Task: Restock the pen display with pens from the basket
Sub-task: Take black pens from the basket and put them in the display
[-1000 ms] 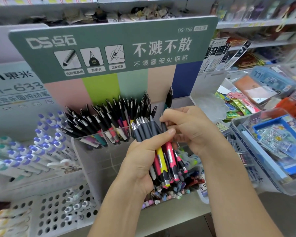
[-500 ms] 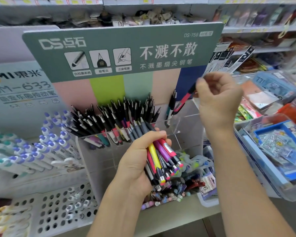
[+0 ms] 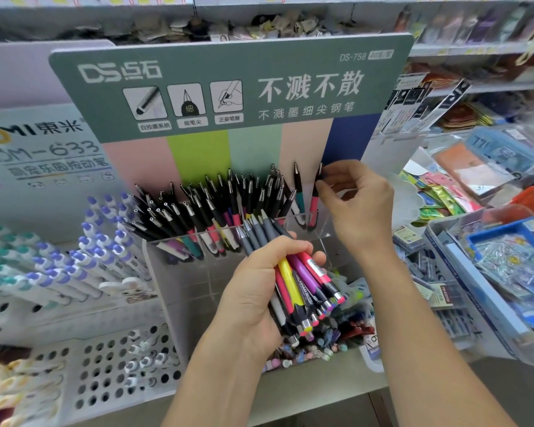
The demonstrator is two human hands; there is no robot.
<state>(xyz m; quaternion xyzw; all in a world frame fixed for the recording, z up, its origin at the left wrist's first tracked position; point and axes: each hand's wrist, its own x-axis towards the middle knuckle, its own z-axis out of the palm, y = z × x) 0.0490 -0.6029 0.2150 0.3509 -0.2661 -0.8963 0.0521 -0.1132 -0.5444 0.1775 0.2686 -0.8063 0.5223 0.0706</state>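
Pinching red pen (image 3: 313,208), right hand (image 3: 356,198); left hand (image 3: 259,291) grips bundle (image 3: 305,285).

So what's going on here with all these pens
A person is restocking a clear acrylic pen display. The left hand grips a bundle of multicoloured pens. The right hand pinches the top of a single pink-and-black pen, standing it in the display's nearly empty right-end compartment beside a teal-and-black pen.

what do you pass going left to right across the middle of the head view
blue-capped white pens → crowded black-topped pens in the clear display → bundle of pens gripped in the left hand → pink pen pinched at its top by the right hand → clear bin of blue packets
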